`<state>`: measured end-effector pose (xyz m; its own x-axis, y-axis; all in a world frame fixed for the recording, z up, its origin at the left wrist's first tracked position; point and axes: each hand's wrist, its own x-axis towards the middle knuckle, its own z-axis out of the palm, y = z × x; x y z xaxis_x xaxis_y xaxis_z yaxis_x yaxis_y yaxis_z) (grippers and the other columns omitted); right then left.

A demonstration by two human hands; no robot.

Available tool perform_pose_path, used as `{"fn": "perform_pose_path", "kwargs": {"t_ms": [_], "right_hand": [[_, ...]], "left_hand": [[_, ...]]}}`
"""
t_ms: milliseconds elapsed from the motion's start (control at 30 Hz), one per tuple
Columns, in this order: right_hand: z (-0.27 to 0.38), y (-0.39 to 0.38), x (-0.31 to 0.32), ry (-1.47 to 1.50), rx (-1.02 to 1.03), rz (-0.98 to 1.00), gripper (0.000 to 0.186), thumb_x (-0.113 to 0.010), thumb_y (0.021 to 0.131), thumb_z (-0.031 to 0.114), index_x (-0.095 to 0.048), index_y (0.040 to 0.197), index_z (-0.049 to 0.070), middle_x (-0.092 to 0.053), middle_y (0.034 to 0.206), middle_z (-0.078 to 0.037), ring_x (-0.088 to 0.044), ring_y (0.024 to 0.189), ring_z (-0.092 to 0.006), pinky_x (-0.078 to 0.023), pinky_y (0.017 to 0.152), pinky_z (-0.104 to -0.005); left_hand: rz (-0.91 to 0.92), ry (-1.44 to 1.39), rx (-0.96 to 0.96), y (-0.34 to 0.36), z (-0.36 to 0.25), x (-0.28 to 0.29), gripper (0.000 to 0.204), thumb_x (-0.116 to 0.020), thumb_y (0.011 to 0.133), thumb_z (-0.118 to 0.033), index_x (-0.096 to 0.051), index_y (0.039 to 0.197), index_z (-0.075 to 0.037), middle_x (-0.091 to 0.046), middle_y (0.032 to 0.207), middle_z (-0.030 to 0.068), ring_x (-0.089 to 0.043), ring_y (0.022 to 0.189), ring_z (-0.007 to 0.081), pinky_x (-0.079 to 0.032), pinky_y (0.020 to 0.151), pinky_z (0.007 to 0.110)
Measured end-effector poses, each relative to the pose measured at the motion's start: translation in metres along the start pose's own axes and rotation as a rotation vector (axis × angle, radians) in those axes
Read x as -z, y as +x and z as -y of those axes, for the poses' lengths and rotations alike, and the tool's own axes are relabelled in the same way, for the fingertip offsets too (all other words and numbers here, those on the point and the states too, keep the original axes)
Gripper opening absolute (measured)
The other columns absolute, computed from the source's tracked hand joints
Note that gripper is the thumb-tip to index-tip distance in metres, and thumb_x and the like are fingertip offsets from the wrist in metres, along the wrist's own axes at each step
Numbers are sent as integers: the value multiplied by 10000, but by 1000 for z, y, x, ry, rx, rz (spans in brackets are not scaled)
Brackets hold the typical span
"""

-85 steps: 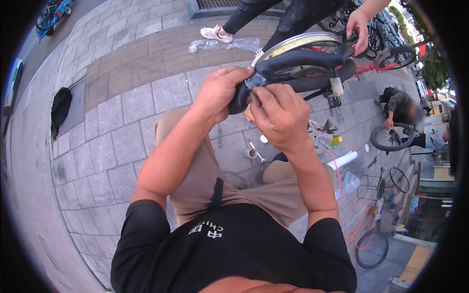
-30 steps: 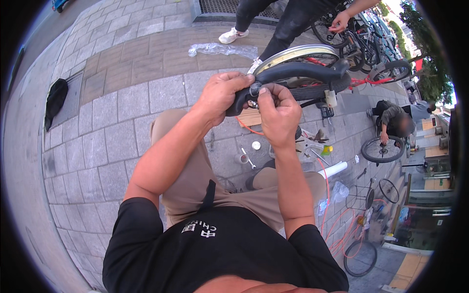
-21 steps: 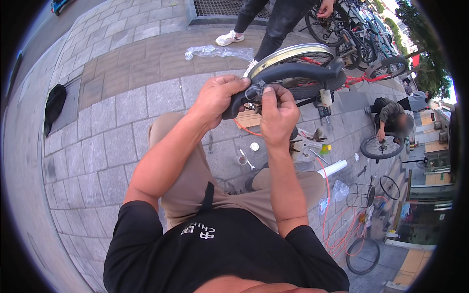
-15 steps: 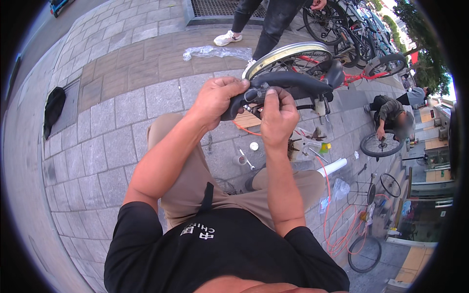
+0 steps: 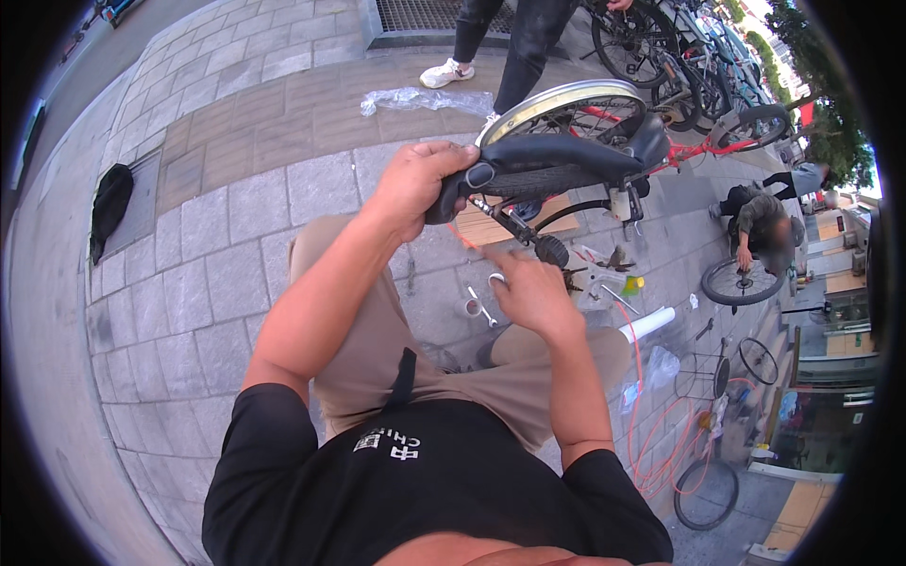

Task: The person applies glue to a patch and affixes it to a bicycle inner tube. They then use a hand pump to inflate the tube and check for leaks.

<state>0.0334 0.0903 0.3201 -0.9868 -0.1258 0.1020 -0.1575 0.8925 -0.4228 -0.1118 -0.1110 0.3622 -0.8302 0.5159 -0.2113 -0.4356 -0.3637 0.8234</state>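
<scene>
My left hand [image 5: 429,184] is closed round a black bicycle inner tube [image 5: 566,156], thumb on top. A round patch-like spot [image 5: 479,176] shows on the tube beside my thumb. The tube runs along a bicycle wheel with a pale rim [image 5: 566,97] and a black tyre [image 5: 543,181]. Lower down, my right hand [image 5: 533,294] holds nothing, its fingers apart, reaching over the ground. Its thumb and fingertips are close to a small white round lid [image 5: 496,279]; whether they touch it I cannot tell. A small pot [image 5: 472,307] and a wrench [image 5: 483,309] lie beside it.
The red bicycle frame [image 5: 698,151] lies beyond the wheel, with a pedal [image 5: 551,251] above my right hand. A person's legs [image 5: 528,52] stand ahead. At right, another person [image 5: 760,226] handles a wheel [image 5: 741,283]. An orange hose [image 5: 651,443] coils on the paving.
My right hand has let go of the inner tube and moved down to beside the white lid. The round spot on the tube is uncovered. My left hand keeps its hold.
</scene>
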Motion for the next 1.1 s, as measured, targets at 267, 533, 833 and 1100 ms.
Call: {"fn": "perform_pose_path", "kwargs": {"t_ms": [267, 533, 833, 1100], "right_hand": [[13, 14, 2, 627, -372, 8, 378, -716, 942, 220, -741, 1263, 22, -772, 1059, -181, -748, 919, -299, -570, 855, -413], [8, 24, 30, 859, -165, 373, 475, -764, 962, 272, -667, 1315, -31, -754, 949, -108, -682, 729, -133, -543, 695, -274], [13, 21, 13, 739, -369, 517, 416, -783, 958, 387, -756, 997, -26, -726, 764, -103, -703, 613, -160, -554, 581, -334], [50, 66, 26, 1398, -367, -136, 366, -717, 1035, 388, -712, 946, 33, -637, 702, -17, -567, 554, -89, -409, 490, -253]], "left_hand": [[19, 8, -11, 5, 2, 4, 246, -693, 1042, -227, -722, 993, 13, -693, 797, 68, -612, 561, 119, -475, 485, 251], [-13, 7, -23, 0, 1, 7, 222, -696, 1028, -206, -713, 978, 9, -725, 815, 81, -615, 539, 96, -487, 472, 223], [15, 15, -48, 1, 4, 9, 231, -692, 1042, -217, -721, 1001, 8, -701, 814, 70, -617, 571, 123, -489, 484, 239], [15, 16, -37, 0, -2, 8, 222, -695, 1042, -218, -736, 980, -9, -731, 809, 67, -623, 580, 87, -491, 513, 225]]}}
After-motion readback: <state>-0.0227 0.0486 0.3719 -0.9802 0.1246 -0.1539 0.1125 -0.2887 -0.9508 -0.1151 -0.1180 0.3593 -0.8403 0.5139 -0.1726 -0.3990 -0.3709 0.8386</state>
